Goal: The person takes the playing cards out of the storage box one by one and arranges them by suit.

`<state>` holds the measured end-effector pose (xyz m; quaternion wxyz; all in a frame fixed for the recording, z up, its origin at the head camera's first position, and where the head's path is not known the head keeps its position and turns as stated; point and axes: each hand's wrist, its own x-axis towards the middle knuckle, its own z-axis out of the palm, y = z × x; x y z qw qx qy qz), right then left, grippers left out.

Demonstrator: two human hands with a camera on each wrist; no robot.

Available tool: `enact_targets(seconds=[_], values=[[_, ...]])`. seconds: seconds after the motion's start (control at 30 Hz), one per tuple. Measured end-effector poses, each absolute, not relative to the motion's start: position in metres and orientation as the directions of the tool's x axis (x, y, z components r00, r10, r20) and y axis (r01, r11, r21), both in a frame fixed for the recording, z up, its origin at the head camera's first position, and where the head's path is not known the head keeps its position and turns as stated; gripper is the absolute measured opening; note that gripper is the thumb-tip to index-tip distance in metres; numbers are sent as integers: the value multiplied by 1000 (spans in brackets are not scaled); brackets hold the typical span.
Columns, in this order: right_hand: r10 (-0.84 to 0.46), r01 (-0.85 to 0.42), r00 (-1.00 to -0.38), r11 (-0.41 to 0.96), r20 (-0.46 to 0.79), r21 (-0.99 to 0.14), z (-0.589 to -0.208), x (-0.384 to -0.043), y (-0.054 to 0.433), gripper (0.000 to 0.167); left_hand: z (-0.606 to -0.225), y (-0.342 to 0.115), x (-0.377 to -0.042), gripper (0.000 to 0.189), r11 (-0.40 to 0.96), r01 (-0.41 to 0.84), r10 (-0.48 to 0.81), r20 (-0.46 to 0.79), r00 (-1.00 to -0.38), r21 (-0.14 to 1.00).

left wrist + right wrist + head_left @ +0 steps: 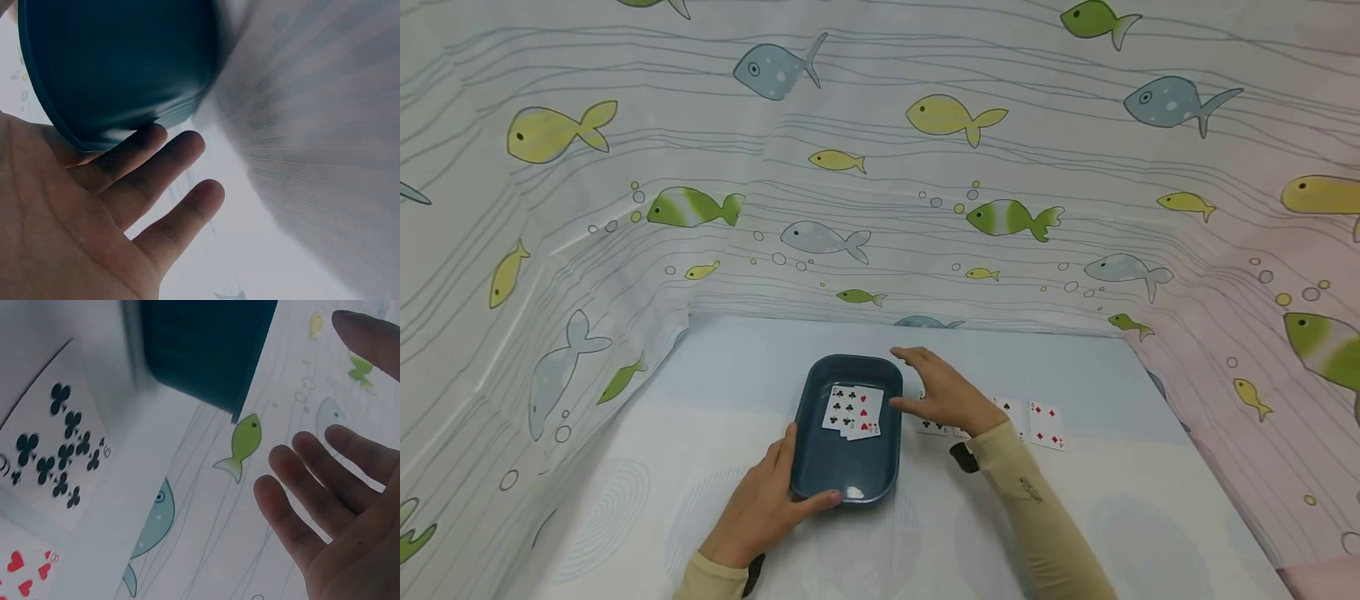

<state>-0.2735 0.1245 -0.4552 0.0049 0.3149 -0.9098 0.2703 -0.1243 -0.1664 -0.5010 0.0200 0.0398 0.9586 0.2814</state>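
Note:
A dark blue rectangular tray (847, 480) rests on the table, its inside facing up. Two overlapping playing cards, a clubs card (837, 407) and a hearts card (870, 410), lie in it face up. My left hand (765, 500) holds the tray's near left corner, thumb over the front rim and fingers along the left side. Beside the far right rim, my right hand (943, 389) is spread with thumb and fingers apart and nothing between them. In the right wrist view its fingers (312, 506) stand apart from the tray wall (200, 356).
Right of the tray runs a row of face-up cards, partly covered by my right hand and sleeve. A clubs card (59, 437) lies nearest, and a diamonds card (1047, 425) ends the row. Fish-patterned sheeting (880, 192) surrounds the table.

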Motion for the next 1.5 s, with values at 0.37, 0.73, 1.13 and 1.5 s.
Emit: enact_targets(seconds=[0.37,0.73,1.13,1.5], values=[[-638,-625,-758,651,134,-431,-458,-280,87,87,-501,-167,-126,126,840,84,98,2,-995,536],[-659,-602,-752,689,-4,-404,-473,-289,56,86,-499,-167,-125,124,841,105,110,21,-994,530],[-662,-588,-746,705,-72,-396,-486,-298,42,91,-501,-168,-124,124,837,99,108,15,-994,538],[-663,-602,-744,719,-85,-347,-489,-297,35,94,-501,-166,-123,123,833,89,102,5,-995,545]])
